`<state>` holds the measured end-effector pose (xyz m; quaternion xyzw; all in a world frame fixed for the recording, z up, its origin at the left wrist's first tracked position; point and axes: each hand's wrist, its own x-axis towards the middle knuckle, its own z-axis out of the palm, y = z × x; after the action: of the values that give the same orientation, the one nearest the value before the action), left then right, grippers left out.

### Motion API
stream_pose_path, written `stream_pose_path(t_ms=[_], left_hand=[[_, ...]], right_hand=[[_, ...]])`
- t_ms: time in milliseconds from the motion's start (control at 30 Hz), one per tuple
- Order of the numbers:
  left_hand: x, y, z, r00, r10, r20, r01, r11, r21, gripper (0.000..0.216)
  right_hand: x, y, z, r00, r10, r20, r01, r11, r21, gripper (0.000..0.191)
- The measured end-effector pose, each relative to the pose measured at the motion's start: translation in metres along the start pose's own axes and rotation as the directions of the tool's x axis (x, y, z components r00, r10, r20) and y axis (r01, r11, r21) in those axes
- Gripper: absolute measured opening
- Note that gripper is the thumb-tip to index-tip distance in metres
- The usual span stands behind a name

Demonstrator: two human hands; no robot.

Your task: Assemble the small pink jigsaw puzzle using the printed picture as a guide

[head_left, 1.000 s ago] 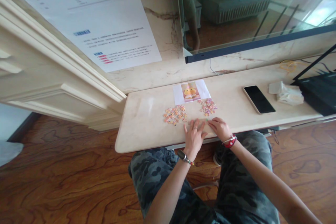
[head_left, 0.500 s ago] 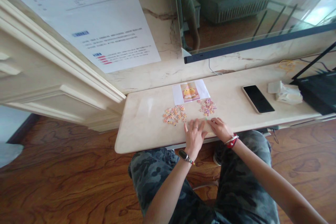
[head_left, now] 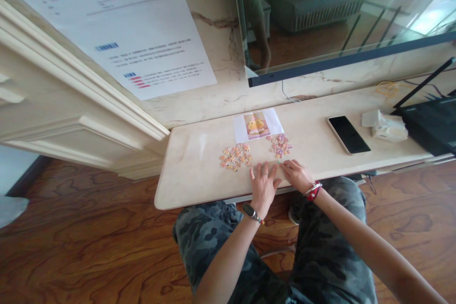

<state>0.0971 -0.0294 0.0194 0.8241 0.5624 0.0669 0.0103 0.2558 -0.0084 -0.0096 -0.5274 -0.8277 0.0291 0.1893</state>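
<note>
Two small heaps of pastel puzzle pieces lie on the marble shelf (head_left: 192,175): a left heap (head_left: 235,156) and a right heap (head_left: 280,145). Behind them lies a printed picture (head_left: 258,126) of a yellow figure on pink. My left hand (head_left: 263,184) rests flat near the front edge, fingers spread, just below the left heap. My right hand (head_left: 297,175) sits beside it with fingers curled down onto the surface below the right heap. What lies under its fingertips is hidden. The two hands touch at the fingertips.
A black phone (head_left: 348,134) lies face up to the right, with crumpled tissue (head_left: 385,128) and a dark device (head_left: 431,126) beyond it. A large printed sheet (head_left: 117,23) hangs on the wall. Wooden floor lies below.
Both hands stay almost where they were at the shelf's front edge. The view has shifted slightly. The heaps and the picture have not moved.
</note>
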Motion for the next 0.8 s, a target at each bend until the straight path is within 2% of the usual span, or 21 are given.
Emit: stream_pose_path(t_ms=[133,233,467,633,800], left_hand=[[-0.001,-0.001,0.002,1.000,-0.001,-0.005,0.001,1.000,0.000,0.046],[-0.003,0.000,0.006,1.000,-0.015,-0.013,0.016,1.000,0.009,0.047],[-0.005,0.001,0.010,0.998,-0.055,-0.005,0.055,0.998,0.013,0.054],[-0.005,0.002,0.005,0.998,-0.067,-0.022,0.067,0.998,-0.001,0.052],[-0.004,0.000,0.001,0.997,-0.073,-0.021,0.072,0.997,-0.022,0.051]], right_hand=[[0.001,0.010,0.001,0.998,0.032,-0.057,-0.022,0.986,0.164,0.029],[0.008,0.032,0.000,0.983,0.138,-0.124,-0.106,0.966,0.237,0.029],[0.055,0.086,0.000,0.954,0.293,-0.058,-0.283,0.948,0.145,0.025],[0.078,0.092,0.003,0.933,0.359,0.029,-0.360,0.925,0.120,0.020],[0.076,0.092,-0.002,0.907,0.409,0.094,-0.414,0.910,0.036,0.016]])
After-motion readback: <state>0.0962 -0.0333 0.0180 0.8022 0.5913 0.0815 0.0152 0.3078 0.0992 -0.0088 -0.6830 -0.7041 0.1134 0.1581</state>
